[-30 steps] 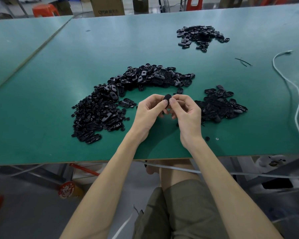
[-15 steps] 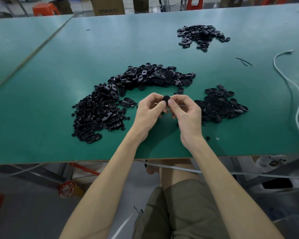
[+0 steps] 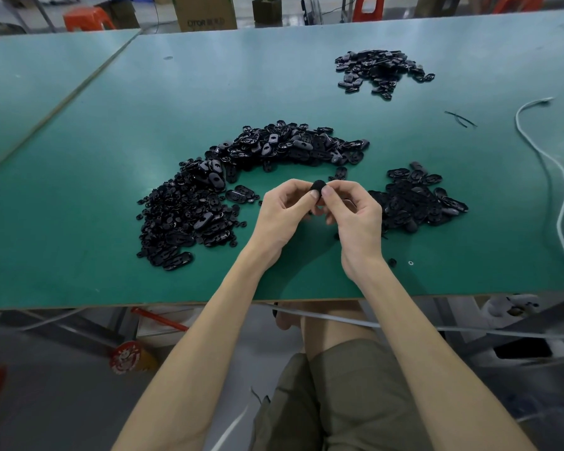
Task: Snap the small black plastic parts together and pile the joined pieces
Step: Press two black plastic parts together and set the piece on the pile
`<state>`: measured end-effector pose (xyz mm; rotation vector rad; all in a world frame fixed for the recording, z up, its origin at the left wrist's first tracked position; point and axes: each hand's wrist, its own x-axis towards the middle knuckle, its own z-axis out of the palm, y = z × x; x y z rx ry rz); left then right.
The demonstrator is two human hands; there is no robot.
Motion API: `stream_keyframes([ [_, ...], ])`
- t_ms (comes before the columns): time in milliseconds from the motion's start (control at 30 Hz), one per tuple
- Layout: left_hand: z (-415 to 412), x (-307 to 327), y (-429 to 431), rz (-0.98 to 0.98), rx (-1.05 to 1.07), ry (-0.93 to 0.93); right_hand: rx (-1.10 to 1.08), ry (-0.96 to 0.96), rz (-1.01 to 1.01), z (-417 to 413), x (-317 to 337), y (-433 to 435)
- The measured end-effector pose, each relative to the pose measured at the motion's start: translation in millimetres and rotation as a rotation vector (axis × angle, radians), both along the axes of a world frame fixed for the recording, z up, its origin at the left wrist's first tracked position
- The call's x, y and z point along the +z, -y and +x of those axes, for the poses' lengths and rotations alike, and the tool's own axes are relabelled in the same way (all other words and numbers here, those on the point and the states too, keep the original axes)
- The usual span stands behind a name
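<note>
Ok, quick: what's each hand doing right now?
Left hand: pinching the black part.
Right hand: pinching the same part.

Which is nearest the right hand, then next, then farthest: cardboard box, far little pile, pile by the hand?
1. Pile of black parts, just right of the right hand.
2. Small pile, far back on the table.
3. Cardboard box, beyond the table, back left.
</note>
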<state>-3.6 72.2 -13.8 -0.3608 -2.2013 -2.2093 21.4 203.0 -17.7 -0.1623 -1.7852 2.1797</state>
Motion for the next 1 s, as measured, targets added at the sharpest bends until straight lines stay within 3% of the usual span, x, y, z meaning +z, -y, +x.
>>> stream_keyframes([
  [667,0.0,1.9,-2.3,0.003,0.079,-0.01,-0.031,0.033,0.013,-0.6,1.4,0.1],
  [833,-6.5,24.2,-15.4,-0.206,0.204,-0.162,0.001,0.073,0.183,-2.6,-0.9,2.2],
  [1000,-13.5,53.2,-53.0,-0.386,0.008,-0.253,0.037,0.071,0.244,0.2,6.2,5.7],
])
